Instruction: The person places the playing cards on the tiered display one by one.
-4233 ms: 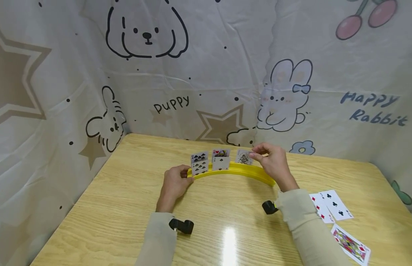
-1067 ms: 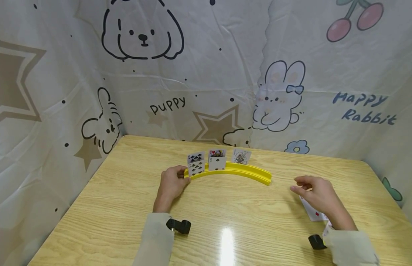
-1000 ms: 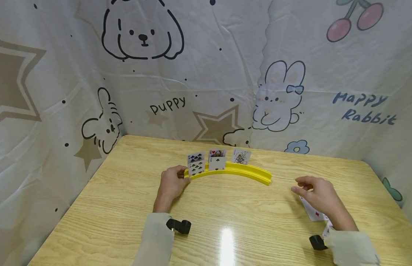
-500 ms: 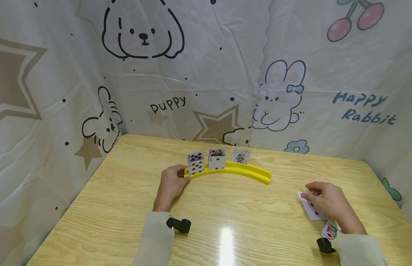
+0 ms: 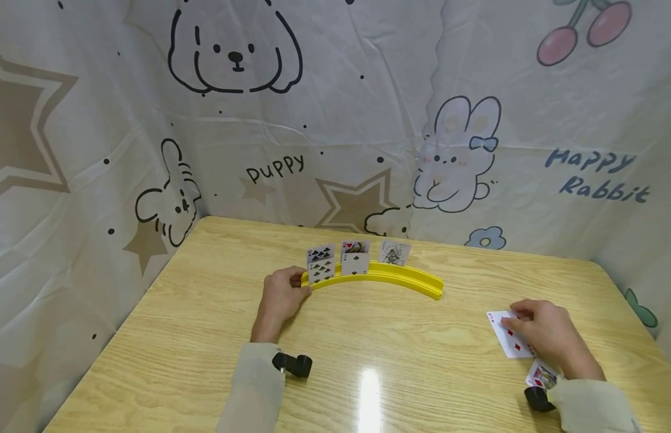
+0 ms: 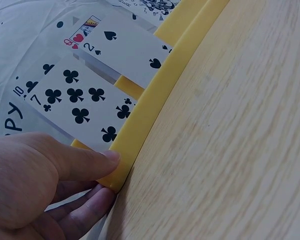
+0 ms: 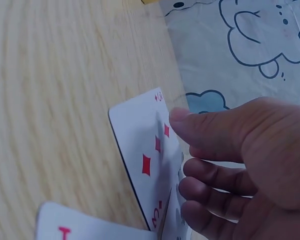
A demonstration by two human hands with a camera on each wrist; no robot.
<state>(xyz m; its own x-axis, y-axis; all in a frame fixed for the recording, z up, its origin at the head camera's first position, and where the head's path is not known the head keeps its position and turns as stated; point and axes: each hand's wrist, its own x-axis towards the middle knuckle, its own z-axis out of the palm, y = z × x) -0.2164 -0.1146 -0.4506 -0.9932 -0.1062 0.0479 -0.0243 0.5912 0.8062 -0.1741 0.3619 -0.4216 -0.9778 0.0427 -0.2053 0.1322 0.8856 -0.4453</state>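
Note:
My left hand (image 5: 280, 300) pinches the left end of a curved yellow playing-card holder (image 5: 405, 279) between thumb and fingers. In its slots stand a seven of clubs (image 6: 90, 105) before a ten of clubs (image 5: 320, 251), a two of spades (image 6: 125, 55) before a queen of hearts (image 5: 355, 246), and a joker (image 5: 395, 253). My right hand (image 5: 552, 334) is over the loose cards, fingers loosely bent and thumb overlapping the three of diamonds (image 7: 135, 145). Under those fingers a club card (image 7: 174, 215) shows partly, the rest hidden.
A diamond face card (image 5: 540, 374) lies partly beneath my right wrist. The wooden table (image 5: 411, 361) meets a printed fabric backdrop (image 5: 335, 108) behind and at the left. Each sleeve carries a black wrist camera (image 5: 293, 364).
My right hand has left the joker, which stands in the holder, and moved right and down onto the loose cards. The left hand keeps its grip on the holder.

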